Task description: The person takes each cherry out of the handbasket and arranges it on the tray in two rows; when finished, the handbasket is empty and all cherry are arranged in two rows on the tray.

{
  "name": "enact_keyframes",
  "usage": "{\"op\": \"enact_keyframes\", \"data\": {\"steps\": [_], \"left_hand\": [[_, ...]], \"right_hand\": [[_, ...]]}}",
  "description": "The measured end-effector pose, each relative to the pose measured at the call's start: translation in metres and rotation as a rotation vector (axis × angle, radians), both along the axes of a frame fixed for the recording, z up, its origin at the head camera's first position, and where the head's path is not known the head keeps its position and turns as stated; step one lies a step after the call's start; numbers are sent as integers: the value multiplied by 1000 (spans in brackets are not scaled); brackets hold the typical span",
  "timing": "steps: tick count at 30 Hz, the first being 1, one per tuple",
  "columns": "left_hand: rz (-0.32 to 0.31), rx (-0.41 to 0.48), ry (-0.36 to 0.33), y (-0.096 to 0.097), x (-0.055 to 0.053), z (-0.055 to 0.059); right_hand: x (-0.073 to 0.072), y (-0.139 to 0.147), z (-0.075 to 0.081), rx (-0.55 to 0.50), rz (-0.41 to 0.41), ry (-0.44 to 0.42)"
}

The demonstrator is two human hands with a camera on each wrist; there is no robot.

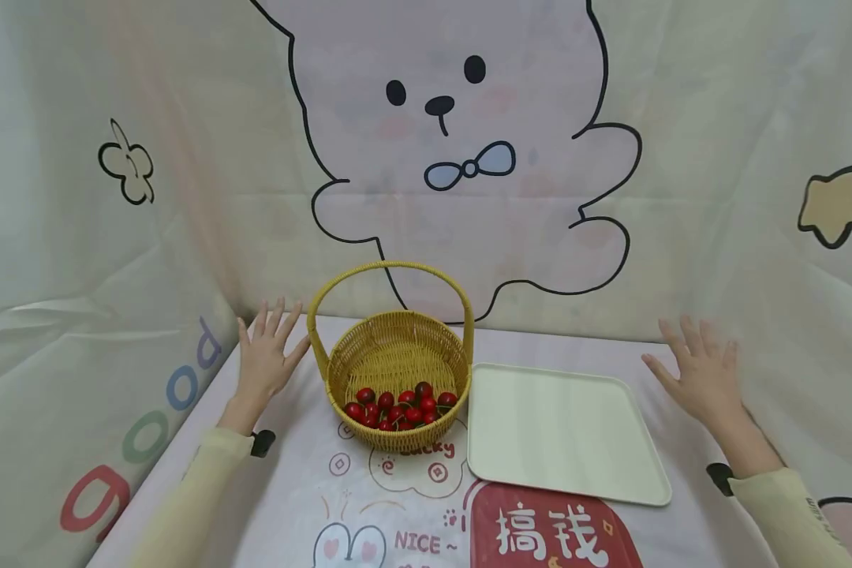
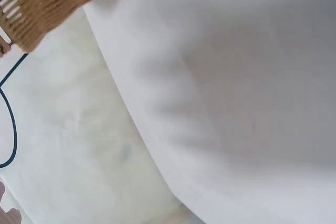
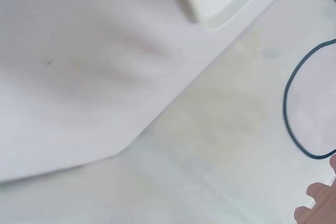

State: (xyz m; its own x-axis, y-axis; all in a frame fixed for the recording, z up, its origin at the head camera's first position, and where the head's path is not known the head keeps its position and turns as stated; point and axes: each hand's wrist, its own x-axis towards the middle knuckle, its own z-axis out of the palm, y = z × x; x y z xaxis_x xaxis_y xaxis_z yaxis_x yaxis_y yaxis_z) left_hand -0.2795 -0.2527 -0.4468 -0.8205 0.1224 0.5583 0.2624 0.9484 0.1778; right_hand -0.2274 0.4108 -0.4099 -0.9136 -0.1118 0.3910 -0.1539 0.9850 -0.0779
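A yellow woven basket (image 1: 397,315) with a tall arched handle stands on the table and holds several dark red cherries (image 1: 396,413) toward its near side. To its right lies a cream rectangular tray (image 1: 561,434) with nothing on it. My left hand (image 1: 266,359) is raised left of the basket, fingers spread, holding nothing; its thumb is close to the handle's base. Beyond the tray's right side, my right hand (image 1: 703,375) is also raised with spread fingers and holds nothing. Part of the basket (image 2: 52,3) shows in the left wrist view, and a tray corner (image 3: 220,3) in the right.
A white printed cloth (image 1: 291,505) covers the table. Behind it hangs a curtain with a bear drawing (image 1: 461,221), and more fabric hangs at both sides. A red printed patch (image 1: 550,528) lies in front of the tray.
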Motion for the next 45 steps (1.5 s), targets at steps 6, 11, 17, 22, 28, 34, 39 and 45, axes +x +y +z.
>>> {"op": "enact_keyframes", "data": {"steps": [6, 11, 17, 22, 28, 34, 39, 45], "left_hand": [[-1, 145, 21, 12, 8, -6], [-1, 273, 26, 21, 16, -10], [1, 403, 47, 29, 31, -14], [-15, 510, 80, 35, 43, -18], [-41, 588, 83, 48, 57, -20], [-106, 558, 92, 65, 66, -22], [-117, 571, 46, 76, 69, -25], [-108, 606, -16, 86, 70, -31]], "right_hand": [[-6, -31, -8, -125, 131, 112], [-8, -66, -10, -209, 214, 99], [-9, -106, -12, -286, 297, 113], [-11, -136, -14, -328, 340, 110], [-7, -169, -11, -402, 387, 130], [0, -197, -11, -475, 438, 139], [3, -217, -10, -528, 472, 155], [4, -242, -12, -553, 505, 90]]}}
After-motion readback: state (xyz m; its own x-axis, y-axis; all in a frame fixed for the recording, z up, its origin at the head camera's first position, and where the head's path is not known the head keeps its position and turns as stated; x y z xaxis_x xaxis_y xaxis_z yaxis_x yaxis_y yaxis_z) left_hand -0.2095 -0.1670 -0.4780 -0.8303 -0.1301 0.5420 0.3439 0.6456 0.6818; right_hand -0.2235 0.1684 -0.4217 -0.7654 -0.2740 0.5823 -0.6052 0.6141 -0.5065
